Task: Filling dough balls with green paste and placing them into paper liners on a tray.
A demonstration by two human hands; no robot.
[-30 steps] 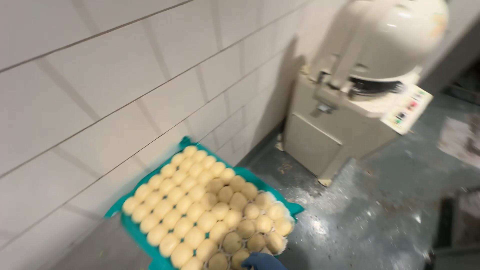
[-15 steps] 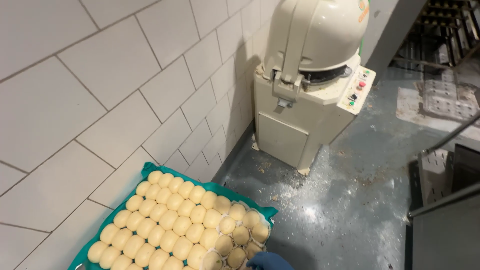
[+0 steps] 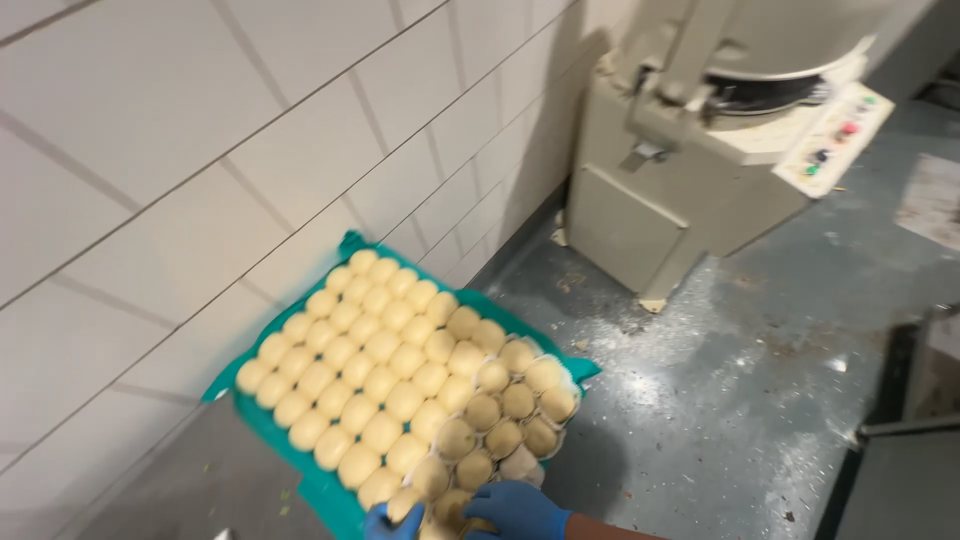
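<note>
closer now, beige machine (image 3: pixel 700 150) on floury grey floor (image 3: pixel 740 400).

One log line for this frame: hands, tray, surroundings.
hands: right hand, left hand, blue-gloved, on dough balls | tray: green tray by tiled wall | nearby: beige machine

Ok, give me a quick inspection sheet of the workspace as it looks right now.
Surface: steel counter beside a white tiled wall, only partly in view.
Job's things: teal tray packed with rows of pale dough balls; its far side sticks out past the counter over the floor.
Clutter: small specks on the counter; flour dust on the grey floor.
Grippers: left hand and right hand, both in blue gloves, at the tray's near edge on the dough balls; grip unclear at the frame edge.
Cables: nothing seen.
Surroundings: beige floor-standing machine with a button panel; dark frame at right.
</note>
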